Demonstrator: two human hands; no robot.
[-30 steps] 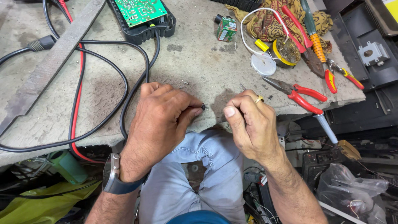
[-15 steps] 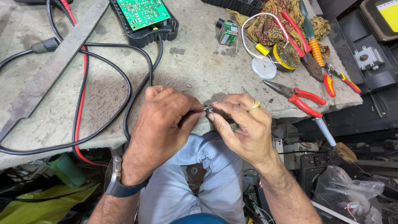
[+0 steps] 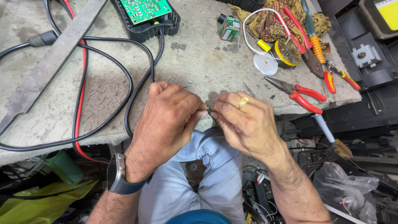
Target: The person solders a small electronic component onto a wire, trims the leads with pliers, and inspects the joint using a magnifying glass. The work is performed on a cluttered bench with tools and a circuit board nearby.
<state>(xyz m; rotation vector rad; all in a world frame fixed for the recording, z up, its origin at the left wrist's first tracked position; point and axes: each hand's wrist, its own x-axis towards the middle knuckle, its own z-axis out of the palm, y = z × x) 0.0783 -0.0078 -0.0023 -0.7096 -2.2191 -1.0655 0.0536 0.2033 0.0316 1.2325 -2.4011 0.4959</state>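
At the centre of the frame, the left hand (image 3: 168, 120) and right hand (image 3: 244, 122) meet fingertip to fingertip over the bench edge (image 3: 103, 137), keeping a small dark part (image 3: 209, 110) steady. Both hands' fingers are pinched on it; it sits between the tips, mostly hidden. Red-handled pliers (image 3: 296, 91) lie just right.

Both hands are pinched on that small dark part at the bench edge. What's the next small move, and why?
Probably shift it inward over the bench. The left hand and right hand pinch the small dark part right at the edge, above the lap, where a slip would likely drop it into the clutter below.
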